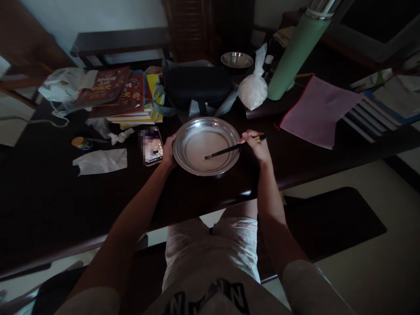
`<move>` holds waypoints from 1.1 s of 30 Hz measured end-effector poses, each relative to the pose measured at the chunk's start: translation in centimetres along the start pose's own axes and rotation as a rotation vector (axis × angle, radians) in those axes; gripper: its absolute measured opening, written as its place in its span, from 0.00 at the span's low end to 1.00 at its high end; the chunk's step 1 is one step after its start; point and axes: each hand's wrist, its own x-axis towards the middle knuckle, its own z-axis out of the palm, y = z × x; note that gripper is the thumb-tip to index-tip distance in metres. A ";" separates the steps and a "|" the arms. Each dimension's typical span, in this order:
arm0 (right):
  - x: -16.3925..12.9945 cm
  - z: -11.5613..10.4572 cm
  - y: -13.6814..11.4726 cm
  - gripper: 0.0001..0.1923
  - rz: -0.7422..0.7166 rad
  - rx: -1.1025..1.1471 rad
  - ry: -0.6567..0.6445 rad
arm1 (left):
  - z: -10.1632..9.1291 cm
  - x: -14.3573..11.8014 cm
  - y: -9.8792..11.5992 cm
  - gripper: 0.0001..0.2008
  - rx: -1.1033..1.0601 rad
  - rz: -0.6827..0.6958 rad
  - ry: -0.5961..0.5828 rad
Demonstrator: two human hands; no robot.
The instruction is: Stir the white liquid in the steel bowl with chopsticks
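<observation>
A shiny metal bowl (230,160) stands on the dark table in front of me, with a pale, cloudy layer covering its bottom. My left hand (169,151) grips the bowl's left rim, the thumb near the edge and the other fingers mostly hidden. In my right hand (257,146) is a pair of dark chopsticks (226,151), held slantwise over the right rim. Their tips reach into the pale contents near the middle. Left of the bowl lies a phone (152,146) with its screen lit, close to my left hand.
Behind the bowl sits a black case (198,85) with grey straps. A knotted bag of white powder (252,91), a tall green flask (297,57) and a pink zip pouch (320,111) stand at right. Stacked books (124,94), a crumpled tissue (121,135) and a small jar (82,143) lie left.
</observation>
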 end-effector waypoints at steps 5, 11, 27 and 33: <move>0.1 0.1 0.1 0.28 -0.025 -0.022 0.052 | -0.2 0.1 -0.1 0.09 0.012 0.013 -0.015; 0.0 0.1 0.1 0.28 0.001 -0.002 0.023 | -0.1 0.0 -0.1 0.09 0.007 0.001 0.000; 0.0 0.2 -0.1 0.27 -0.033 -0.007 0.061 | 0.0 -0.1 0.0 0.09 0.010 -0.018 0.010; 0.0 0.1 0.0 0.27 -0.027 0.000 0.002 | -0.2 0.3 -0.2 0.08 -0.001 -0.002 0.005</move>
